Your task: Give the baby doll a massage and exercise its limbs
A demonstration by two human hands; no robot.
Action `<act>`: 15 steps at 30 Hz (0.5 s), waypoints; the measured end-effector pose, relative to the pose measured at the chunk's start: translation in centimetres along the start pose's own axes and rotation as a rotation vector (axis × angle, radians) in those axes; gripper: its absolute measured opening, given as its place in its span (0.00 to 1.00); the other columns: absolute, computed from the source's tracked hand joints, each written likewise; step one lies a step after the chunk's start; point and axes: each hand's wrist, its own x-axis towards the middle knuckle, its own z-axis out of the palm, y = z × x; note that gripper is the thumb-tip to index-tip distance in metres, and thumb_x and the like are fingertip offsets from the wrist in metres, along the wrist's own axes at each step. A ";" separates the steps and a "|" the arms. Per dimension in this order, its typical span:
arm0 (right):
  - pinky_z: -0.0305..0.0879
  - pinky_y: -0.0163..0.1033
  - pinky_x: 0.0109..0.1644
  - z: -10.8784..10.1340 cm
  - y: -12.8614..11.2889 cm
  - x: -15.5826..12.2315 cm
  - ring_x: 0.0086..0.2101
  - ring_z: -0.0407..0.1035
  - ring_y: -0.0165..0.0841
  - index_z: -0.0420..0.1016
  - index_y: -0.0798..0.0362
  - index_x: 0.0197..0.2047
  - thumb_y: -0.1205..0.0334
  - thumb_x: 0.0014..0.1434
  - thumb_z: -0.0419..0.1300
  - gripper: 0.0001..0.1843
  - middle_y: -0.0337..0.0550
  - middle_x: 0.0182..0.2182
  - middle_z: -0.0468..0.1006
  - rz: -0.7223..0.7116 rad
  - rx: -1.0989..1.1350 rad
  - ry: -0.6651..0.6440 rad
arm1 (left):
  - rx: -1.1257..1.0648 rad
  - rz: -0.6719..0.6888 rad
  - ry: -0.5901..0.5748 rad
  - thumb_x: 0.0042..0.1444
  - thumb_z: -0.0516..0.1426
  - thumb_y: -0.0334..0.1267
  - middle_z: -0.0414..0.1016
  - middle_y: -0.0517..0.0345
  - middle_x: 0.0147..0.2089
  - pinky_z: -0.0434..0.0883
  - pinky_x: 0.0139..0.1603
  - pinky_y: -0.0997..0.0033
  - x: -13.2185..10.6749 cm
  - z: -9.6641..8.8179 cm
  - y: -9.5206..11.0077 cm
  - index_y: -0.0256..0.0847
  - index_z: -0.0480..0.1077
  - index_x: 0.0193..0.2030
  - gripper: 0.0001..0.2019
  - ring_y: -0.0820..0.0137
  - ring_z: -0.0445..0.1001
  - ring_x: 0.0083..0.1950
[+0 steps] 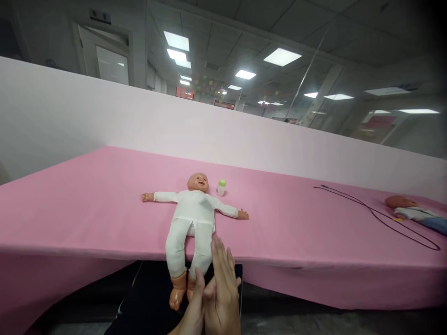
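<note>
Pink cloth (pixel 70 200) is spread over a long table (pixel 314 284), and a baby doll (pixel 198 182) is laid out on it, on its back, arms flung wide, head toward the far side. A white suit (pixel 192 209) is on the doll already, sleeves and legs covered; only the vinyl hands and feet are left bare, and the feet are hung past the near edge of the table. Right at that edge, the two hands are held up: the left hand (pixel 192 307) and the right hand (pixel 221 291) are pressed together, palm to palm it seems, fingers pointing upward, and nothing is pinched between them. The right fingertips (pixel 216 246) are raised just beside the doll's thigh; whether contact is being made cannot be told from this view. A feeding bottle (pixel 221 187) with a green cap is left standing just beside the doll's head, with no hand near it. Far off to the right, a second doll (pixel 414 209) in blue and white clothes is lying on the same cloth, and a thin black cord (pixel 380 216) is looped next to it. Behind it all, a pale partition (pixel 104 107) is seen rising, with glass walls (pixel 349 121) and ceiling lights (pixel 282 56) beyond.
</note>
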 end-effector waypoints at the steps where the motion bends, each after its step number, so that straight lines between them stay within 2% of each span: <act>1: 0.62 0.68 0.69 -0.4 0.2 0.1 0.71 0.57 0.53 0.46 0.48 0.80 0.42 0.76 0.38 0.36 0.52 0.73 0.61 0.003 0.006 0.002 | 0.011 0.010 -0.008 0.62 0.50 0.73 0.53 0.50 0.80 0.34 0.81 0.48 -0.4 0.5 0.7 0.43 0.68 0.72 0.44 0.50 0.38 0.82; 4: 0.62 0.70 0.69 0.2 -0.5 -0.3 0.72 0.55 0.55 0.43 0.48 0.80 0.40 0.75 0.37 0.37 0.53 0.75 0.56 0.026 0.022 0.024 | 0.086 0.093 -0.016 0.64 0.45 0.73 0.49 0.56 0.81 0.31 0.81 0.51 -1.0 2.0 3.4 0.47 0.63 0.75 0.42 0.56 0.33 0.83; 7: 0.65 0.70 0.67 1.8 -2.0 -1.6 0.71 0.55 0.56 0.38 0.40 0.80 0.38 0.74 0.42 0.38 0.47 0.75 0.57 0.047 0.074 0.028 | 0.140 0.184 -0.034 0.67 0.44 0.70 0.44 0.60 0.82 0.29 0.81 0.49 -0.3 2.7 4.8 0.51 0.57 0.77 0.39 0.57 0.30 0.83; 9: 0.65 0.71 0.66 2.3 -2.6 -2.2 0.71 0.54 0.58 0.41 0.36 0.80 0.36 0.72 0.45 0.39 0.44 0.74 0.60 0.048 0.107 0.029 | 0.135 0.209 -0.086 0.64 0.47 0.71 0.43 0.60 0.82 0.31 0.81 0.46 0.4 2.3 4.4 0.53 0.55 0.78 0.41 0.55 0.30 0.83; 11: 0.62 0.73 0.68 2.1 -2.7 -2.0 0.72 0.52 0.59 0.45 0.38 0.80 0.34 0.72 0.43 0.39 0.46 0.73 0.62 0.036 0.137 0.020 | 0.132 0.179 -0.120 0.60 0.50 0.74 0.44 0.59 0.82 0.35 0.81 0.46 0.8 1.5 3.1 0.53 0.54 0.78 0.45 0.53 0.30 0.82; 15: 0.61 0.68 0.70 0.6 -1.1 -0.3 0.71 0.55 0.54 0.53 0.45 0.78 0.41 0.76 0.39 0.34 0.50 0.73 0.61 0.048 0.204 0.003 | 0.188 0.028 -0.023 0.58 0.50 0.76 0.52 0.54 0.80 0.44 0.81 0.44 0.6 -0.3 0.5 0.50 0.61 0.76 0.46 0.49 0.39 0.82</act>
